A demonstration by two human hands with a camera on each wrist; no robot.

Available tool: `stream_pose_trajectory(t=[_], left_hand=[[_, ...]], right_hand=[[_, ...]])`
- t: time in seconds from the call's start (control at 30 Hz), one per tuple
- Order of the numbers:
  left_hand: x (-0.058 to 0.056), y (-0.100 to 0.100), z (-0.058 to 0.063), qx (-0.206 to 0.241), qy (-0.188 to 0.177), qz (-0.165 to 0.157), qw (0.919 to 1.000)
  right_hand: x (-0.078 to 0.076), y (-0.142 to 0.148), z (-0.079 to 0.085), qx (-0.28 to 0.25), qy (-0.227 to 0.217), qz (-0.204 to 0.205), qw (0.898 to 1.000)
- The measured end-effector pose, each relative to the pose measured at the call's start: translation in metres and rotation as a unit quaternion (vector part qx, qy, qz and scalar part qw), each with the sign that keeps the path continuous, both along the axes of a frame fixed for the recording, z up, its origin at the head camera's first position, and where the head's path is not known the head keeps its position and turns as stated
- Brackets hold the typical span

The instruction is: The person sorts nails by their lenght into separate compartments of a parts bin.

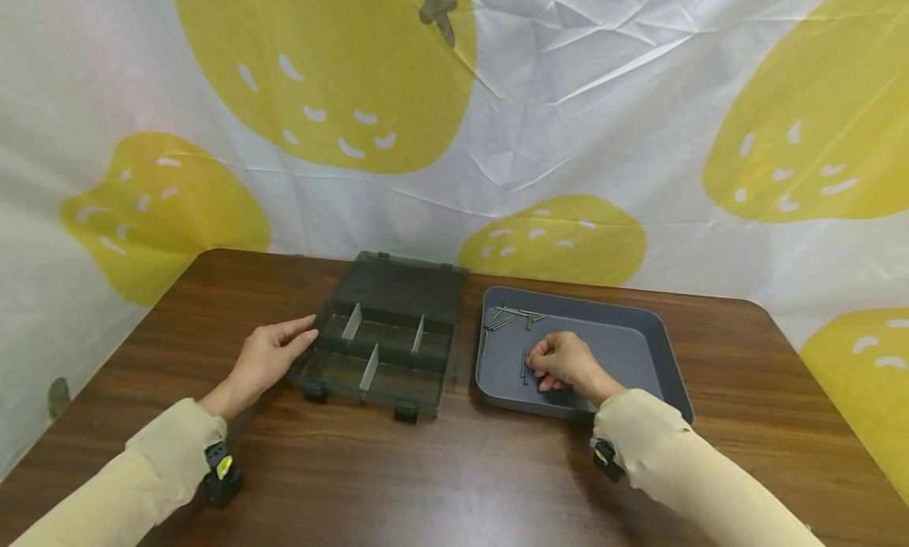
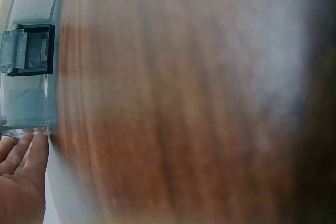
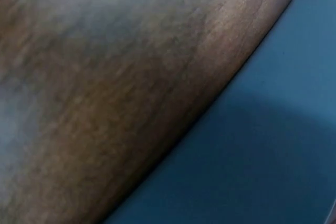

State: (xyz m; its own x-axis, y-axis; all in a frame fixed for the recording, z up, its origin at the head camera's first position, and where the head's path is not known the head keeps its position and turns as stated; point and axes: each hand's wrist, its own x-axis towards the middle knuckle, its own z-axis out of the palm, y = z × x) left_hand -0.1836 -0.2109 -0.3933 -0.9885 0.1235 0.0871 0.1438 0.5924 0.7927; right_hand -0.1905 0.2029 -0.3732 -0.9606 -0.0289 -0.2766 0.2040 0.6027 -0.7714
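A translucent dark plastic organizer box (image 1: pixel 408 377) lies with its lid (image 1: pixel 401 282) folded back. My left hand (image 1: pixel 266 357) rests against its left side, fingers fairly straight; in the left wrist view the fingertips (image 2: pixel 37 148) touch the box's end near a latch (image 2: pixel 37 51). To the right is a grey tray (image 1: pixel 604 346) holding several thin metal nails (image 1: pixel 504 320) at its far left. My right hand (image 1: pixel 568 361) is over the tray, its curled thumb and fingers pinching at a nail (image 1: pixel 524 365). The right wrist view shows only the tray's outer wall (image 3: pixel 252 145) and table.
Upright dividers (image 1: pixel 370 367) split the box into compartments. Both box and tray stand on a brown wooden table (image 1: pixel 454 484). A white cloth with yellow fruit prints (image 1: pixel 511 136) hangs behind the table's far edge. Two latches (image 1: pixel 406 412) jut from the box's front.
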Motion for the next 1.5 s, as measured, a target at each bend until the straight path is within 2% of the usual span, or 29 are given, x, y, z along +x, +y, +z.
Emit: stream_pose_trajectory(t=[0.27,0.53,0.83,1.27,1.5], left_hand=[[0.0007,-0.0002,0.0003,-0.005,0.002,0.001,1.0],[-0.0002,0.0024,-0.0008,-0.01,0.008,0.001,0.9999],[-0.0007,0.0041,0.0008,-0.01,0.01,-0.003,0.9999],[0.0014,0.0023,0.0014,-0.006,0.008,0.001,0.9999],[0.0024,0.0009,0.0008,-0.006,0.006,0.004,1.0]], right_hand=[[-0.0026,-0.0022,0.0,0.018,-0.006,0.008,1.0],[-0.0018,0.0006,0.0003,0.01,-0.01,0.001,1.0],[-0.0008,0.0049,0.0029,0.029,0.003,0.014,0.999],[-0.0087,0.004,0.0056,0.034,-0.027,0.019,0.999],[-0.0073,0.0045,0.0041,0.017,-0.03,0.014,0.999]])
